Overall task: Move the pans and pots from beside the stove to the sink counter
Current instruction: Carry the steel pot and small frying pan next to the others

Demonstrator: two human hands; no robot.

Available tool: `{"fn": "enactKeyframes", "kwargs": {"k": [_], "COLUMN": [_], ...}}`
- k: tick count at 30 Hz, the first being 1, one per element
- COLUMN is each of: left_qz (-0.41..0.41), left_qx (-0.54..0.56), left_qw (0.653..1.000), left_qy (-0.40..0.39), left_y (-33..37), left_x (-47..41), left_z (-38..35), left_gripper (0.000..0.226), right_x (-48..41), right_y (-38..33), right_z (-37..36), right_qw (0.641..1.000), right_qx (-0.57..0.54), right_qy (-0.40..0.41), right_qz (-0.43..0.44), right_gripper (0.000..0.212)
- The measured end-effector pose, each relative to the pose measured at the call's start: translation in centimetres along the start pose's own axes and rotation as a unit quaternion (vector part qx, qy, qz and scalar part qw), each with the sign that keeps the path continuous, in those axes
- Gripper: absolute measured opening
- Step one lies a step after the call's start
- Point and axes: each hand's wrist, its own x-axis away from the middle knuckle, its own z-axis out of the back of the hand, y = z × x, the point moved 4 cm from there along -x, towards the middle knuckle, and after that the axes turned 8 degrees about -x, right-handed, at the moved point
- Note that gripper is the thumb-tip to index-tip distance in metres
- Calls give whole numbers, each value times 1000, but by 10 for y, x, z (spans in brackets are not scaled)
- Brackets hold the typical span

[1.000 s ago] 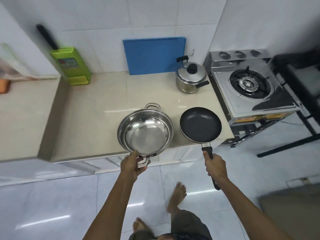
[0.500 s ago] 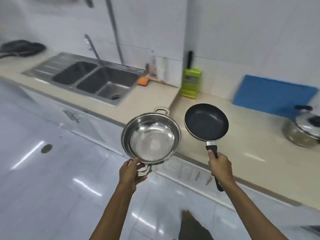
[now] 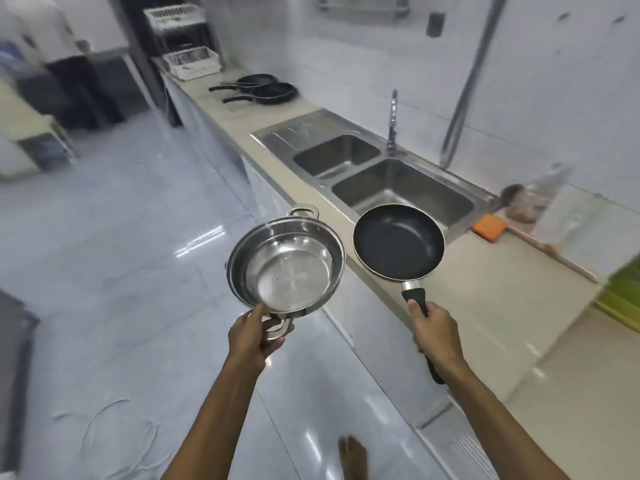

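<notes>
My left hand point(image 3: 254, 336) grips the near loop handle of a shiny steel pot point(image 3: 285, 261), held in the air over the floor just off the counter's front edge. My right hand point(image 3: 437, 336) is closed around the black handle of a black non-stick frying pan point(image 3: 398, 242), held level above the beige sink counter point(image 3: 485, 292) near the double steel sink point(image 3: 367, 168). Both vessels are empty. Two more black frying pans point(image 3: 266, 90) lie on the counter beyond the sink.
A tap point(image 3: 392, 123) stands behind the sink. An orange sponge point(image 3: 489, 227) and a green holder point(image 3: 623, 296) sit on the counter to the right. White racks point(image 3: 190, 62) stand at the counter's far end. A person point(image 3: 52, 39) stands far left. The tiled floor is glossy.
The view has swung left from the stove side to the sink. Both hands have carried the pot and the frying pan along the counter toward the sink, keeping the same grips.
</notes>
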Motion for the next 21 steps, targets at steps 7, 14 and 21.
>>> {"fn": "enactKeyframes", "kwargs": {"k": [7, 14, 21], "left_qz": [-8, -12, 6], "left_qx": [35, 50, 39], "left_qw": [998, 996, 999], "left_qy": [51, 66, 25], "left_y": [107, 195, 309], "left_x": [-116, -250, -412], "left_z": [29, 54, 71], "left_gripper": [42, 48, 48], "right_x": [-126, -240, -347], "right_y": [-96, -161, -238], "right_z": [-129, -246, -373], "right_qw": [998, 997, 999], "right_qx": [-18, -15, -14], "right_qy": [-59, -69, -46], "right_qz": [15, 27, 13], "right_gripper": [34, 35, 34]}}
